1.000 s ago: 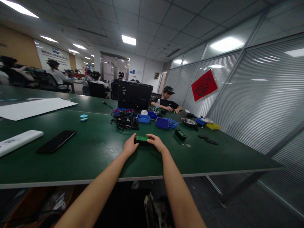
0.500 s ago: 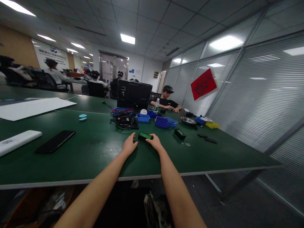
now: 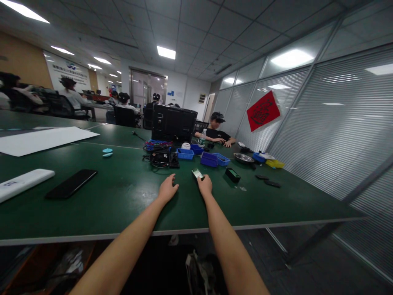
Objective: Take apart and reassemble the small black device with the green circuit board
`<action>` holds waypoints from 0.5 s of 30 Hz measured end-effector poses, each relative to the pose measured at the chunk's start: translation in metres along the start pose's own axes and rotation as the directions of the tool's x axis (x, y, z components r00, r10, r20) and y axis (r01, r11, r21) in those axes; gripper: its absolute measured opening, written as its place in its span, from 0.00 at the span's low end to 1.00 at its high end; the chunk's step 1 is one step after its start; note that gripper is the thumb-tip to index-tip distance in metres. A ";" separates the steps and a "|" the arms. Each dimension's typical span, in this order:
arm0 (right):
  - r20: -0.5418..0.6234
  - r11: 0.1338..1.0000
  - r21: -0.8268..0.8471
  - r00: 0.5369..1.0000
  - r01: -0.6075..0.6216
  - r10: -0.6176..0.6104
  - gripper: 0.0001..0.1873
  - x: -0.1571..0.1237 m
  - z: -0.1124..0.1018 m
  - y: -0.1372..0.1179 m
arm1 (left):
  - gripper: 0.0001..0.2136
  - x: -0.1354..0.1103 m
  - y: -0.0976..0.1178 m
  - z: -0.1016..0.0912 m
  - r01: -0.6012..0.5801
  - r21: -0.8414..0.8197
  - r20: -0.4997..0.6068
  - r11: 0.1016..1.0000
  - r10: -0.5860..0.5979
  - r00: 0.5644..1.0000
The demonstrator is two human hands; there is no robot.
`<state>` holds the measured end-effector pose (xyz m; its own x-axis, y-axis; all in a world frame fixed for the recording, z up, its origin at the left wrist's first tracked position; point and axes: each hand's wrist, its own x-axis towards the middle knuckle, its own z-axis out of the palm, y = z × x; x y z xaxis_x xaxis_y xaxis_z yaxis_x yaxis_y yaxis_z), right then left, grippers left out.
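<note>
R hand [image 3: 205,185] at frame centre gripped small green circuit board [image 3: 197,173], tilted, over counter [image 3: 123,192]; L hand [image 3: 168,189] lay released, palm down, beside it

No legible text; lettering on wall banner [image 3: 69,70] and red hanging [image 3: 263,110] too blurred.

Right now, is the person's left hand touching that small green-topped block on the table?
Apart. The head view shows bare green table between the left hand and the small green-topped block, which sits at the right hand instead.
</note>
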<state>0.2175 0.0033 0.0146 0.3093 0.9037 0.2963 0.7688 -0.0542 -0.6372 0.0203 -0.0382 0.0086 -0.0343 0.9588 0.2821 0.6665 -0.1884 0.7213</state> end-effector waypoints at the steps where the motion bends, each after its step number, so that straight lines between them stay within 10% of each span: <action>1: -0.006 1.000 0.005 1.000 0.026 -0.026 0.22 -0.002 0.002 -0.003 | 0.26 -0.001 0.001 -0.001 -0.001 0.004 0.000 1.000 0.001 1.000; 9: 0.060 0.958 -0.128 0.966 0.256 -0.251 0.22 -0.019 0.008 -0.018 | 0.24 0.000 0.000 0.000 -0.024 0.013 -0.021 1.000 0.024 0.999; 15: 0.034 0.979 -0.151 0.991 0.135 -0.131 0.31 -0.019 0.006 -0.017 | 0.23 0.000 0.001 0.001 -0.033 0.012 -0.017 0.999 0.033 0.999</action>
<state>0.1953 -0.0104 0.0162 0.1864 0.9170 0.3525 0.8790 0.0046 -0.4767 0.0215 -0.0385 0.0085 -0.0246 0.9484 0.3162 0.6758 -0.2173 0.7043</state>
